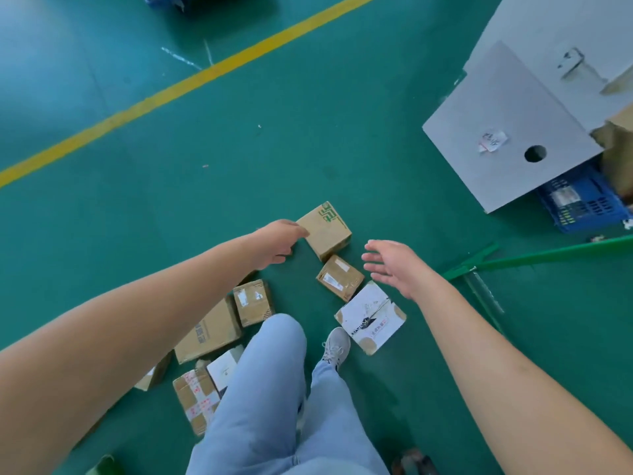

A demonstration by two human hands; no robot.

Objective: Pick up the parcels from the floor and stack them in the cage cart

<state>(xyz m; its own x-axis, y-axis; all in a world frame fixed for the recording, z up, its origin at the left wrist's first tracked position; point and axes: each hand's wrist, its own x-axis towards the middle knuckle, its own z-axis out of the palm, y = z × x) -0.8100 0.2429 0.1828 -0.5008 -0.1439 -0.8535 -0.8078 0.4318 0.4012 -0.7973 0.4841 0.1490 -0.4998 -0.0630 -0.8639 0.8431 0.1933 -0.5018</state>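
Several parcels lie on the green floor in front of me. The farthest is a brown box with green print [325, 230]. My left hand [279, 242] reaches its left edge, fingers touching the near corner. My right hand [394, 265] hovers open to the right of that box, fingers spread, holding nothing. Below it sit a small taped brown parcel [339, 277] and a white printed box [370, 317]. Left of my leg lie a small brown parcel [253, 302], a larger brown box [209, 332], a small white box [222, 370] and a red-taped box [196, 399]. No cage cart is in view.
My legs and grey shoe [336, 347] stand among the parcels. A grey cardboard sheet [507, 132] covers a blue crate [579, 204] at the right. Green strapping strips [534, 257] lie on the floor nearby. A yellow line [191, 84] crosses the floor.
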